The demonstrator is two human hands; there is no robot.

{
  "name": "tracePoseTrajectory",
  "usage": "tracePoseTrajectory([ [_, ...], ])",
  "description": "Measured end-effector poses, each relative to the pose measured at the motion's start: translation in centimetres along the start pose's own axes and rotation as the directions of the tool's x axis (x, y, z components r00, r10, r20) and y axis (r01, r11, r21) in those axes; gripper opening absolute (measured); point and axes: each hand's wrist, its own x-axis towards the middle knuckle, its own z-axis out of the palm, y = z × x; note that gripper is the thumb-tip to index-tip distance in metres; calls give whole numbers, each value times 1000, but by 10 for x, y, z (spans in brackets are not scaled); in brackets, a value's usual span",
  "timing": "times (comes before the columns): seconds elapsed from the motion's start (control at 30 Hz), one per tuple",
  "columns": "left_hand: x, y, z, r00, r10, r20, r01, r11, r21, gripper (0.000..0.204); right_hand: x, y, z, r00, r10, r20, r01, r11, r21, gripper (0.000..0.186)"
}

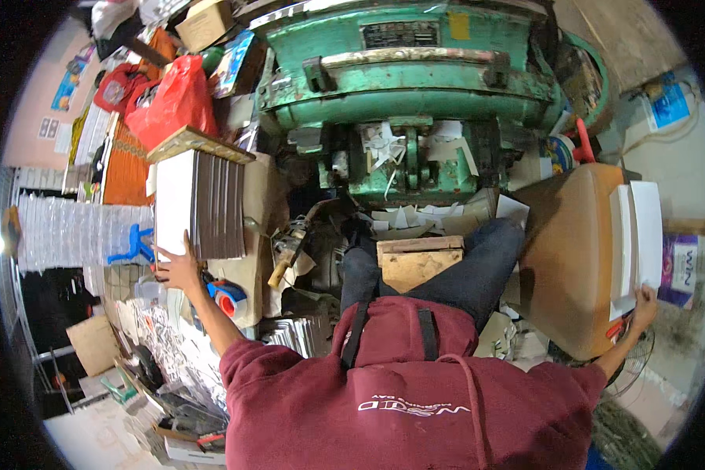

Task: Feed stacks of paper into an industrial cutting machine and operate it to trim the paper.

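Observation:
My left hand (pixel 180 266) is open, its fingers spread against the lower end of a tall stack of white card sheets (pixel 176 200). A patterned board (pixel 200 143) borders the far end of that stack. Out to the right, my right hand (pixel 645 305) pinches the near corner of a white card sheet (pixel 647 227). More white sheets lie beneath it on a brown padded surface (pixel 564 251). A blue tape dispenser (pixel 227 299) with a red roll sits just right of my left wrist.
Ahead stands a large green machine (pixel 399 90) with paper scraps (pixel 415 215) below it. A wooden block (pixel 421 262) lies between my legs. A red plastic bag (pixel 176 98) and stacked clear containers (pixel 82 231) are at left; a fan (pixel 633 364) is at lower right.

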Motion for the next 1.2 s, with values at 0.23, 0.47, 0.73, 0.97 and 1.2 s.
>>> tracePoseTrajectory([
  [0.23, 29, 61, -45, 787, 352, -506, -489, 857, -163, 82, 32, -13, -37, 905, 179, 387, -289, 924, 249, 42],
  [0.47, -16, 161, -151, 541, 591, -599, -828, 250, -501, 74, 17, -35, -46, 909, 228, 348, -322, 915, 244, 30],
  [0.73, -49, 283, -219, 296, 774, -560, -590, -313, -744, 61, 16, -150, -46, 818, 279, -503, -85, 924, 373, 28],
  [0.97, -154, 257, -170, -80, 978, -191, -655, -196, -730, 77, 20, -319, -43, 980, -178, -87, 181, 619, 764, 22],
  [1.2, -206, 130, -174, -52, 935, -352, -727, -277, -628, 79, -11, -462, 46, 767, -560, 314, 82, 570, 818, 18],
])
